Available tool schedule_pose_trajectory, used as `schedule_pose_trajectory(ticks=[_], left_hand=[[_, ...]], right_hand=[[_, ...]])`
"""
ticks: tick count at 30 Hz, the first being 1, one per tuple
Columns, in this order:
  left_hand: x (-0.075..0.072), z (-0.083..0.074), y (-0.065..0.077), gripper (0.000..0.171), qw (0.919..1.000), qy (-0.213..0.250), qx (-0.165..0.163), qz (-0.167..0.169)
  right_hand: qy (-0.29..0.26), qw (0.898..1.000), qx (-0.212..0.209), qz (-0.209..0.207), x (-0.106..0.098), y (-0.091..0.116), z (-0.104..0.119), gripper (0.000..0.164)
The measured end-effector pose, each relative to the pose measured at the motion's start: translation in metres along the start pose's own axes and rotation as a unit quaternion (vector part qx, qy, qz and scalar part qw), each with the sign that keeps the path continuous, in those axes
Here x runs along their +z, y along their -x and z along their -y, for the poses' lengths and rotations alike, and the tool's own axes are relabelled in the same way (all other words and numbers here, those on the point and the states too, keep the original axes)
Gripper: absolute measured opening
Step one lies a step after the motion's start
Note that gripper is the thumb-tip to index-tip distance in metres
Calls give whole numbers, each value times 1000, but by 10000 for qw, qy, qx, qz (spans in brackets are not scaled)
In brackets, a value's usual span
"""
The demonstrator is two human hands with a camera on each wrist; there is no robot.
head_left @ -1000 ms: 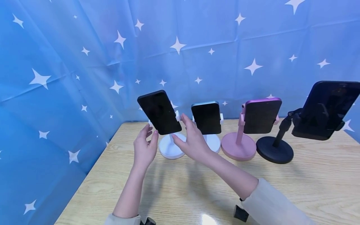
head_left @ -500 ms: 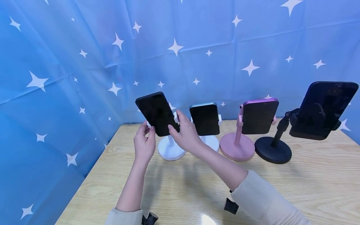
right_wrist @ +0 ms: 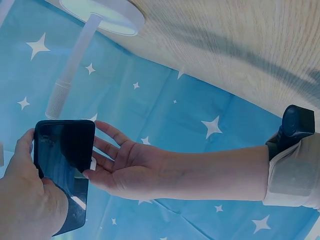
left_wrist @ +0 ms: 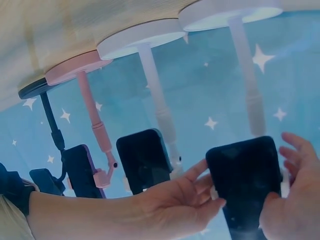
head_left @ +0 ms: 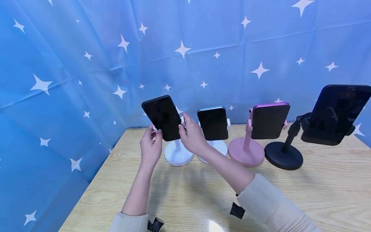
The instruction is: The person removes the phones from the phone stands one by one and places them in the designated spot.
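Observation:
A black smartphone [head_left: 163, 117] sits tilted in the clamp of the leftmost white phone stand [head_left: 179, 155]. My left hand [head_left: 151, 148] pinches the phone's left edge by the white clamp arm, thumb on the front side and fingers toward the back. On the opposite edge, my right hand [head_left: 192, 135] holds the phone the same way, its thumb by the screen. In the left wrist view the screen [left_wrist: 245, 185] is dark, with a hand at either side. The clamp is mostly hidden behind the phone and fingers; the right wrist view shows the stand's ribbed pole [right_wrist: 61, 95].
Right of it stand a second white stand with a blue-edged phone [head_left: 213, 124], a pink stand [head_left: 245, 151] with a purple-edged phone [head_left: 270, 121], and a black stand [head_left: 283, 154] with a large dark phone [head_left: 334, 114]. A starred blue curtain [head_left: 95, 64] hangs behind the wooden table [head_left: 185, 199].
Both hands have closed in from beside the phone to its edges. The right hand shifted left and its thumb now lies at the phone's edge. The stands stay in place.

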State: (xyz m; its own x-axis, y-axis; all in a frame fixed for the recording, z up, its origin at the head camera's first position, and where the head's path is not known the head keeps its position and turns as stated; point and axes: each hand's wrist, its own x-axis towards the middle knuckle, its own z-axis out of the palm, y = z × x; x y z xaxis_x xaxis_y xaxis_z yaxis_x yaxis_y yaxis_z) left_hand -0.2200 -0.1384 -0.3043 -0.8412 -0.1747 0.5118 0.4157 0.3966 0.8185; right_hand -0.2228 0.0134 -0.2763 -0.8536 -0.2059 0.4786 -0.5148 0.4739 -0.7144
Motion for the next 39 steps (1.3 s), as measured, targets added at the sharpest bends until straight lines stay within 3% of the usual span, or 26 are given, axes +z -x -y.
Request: schedule_pose_trajectory(ticks=[6, 19, 30, 39], left_hand=[[-3, 4, -2, 35, 9989, 293, -169, 320], [-7, 12, -7, 31, 9876, 1415, -465, 494], [-12, 12, -3, 30, 9856, 1411, -508, 776], [-14, 14, 1, 29, 9843, 1562, -300, 766]], right_hand=[[-114, 9998, 175, 48, 0, -1, -1, 45], [-120, 9999, 44, 72, -1, 0, -6, 39], [52, 9999, 87, 136, -3, 2, -5, 35], [81, 9997, 27, 246, -8, 8, -1, 33]])
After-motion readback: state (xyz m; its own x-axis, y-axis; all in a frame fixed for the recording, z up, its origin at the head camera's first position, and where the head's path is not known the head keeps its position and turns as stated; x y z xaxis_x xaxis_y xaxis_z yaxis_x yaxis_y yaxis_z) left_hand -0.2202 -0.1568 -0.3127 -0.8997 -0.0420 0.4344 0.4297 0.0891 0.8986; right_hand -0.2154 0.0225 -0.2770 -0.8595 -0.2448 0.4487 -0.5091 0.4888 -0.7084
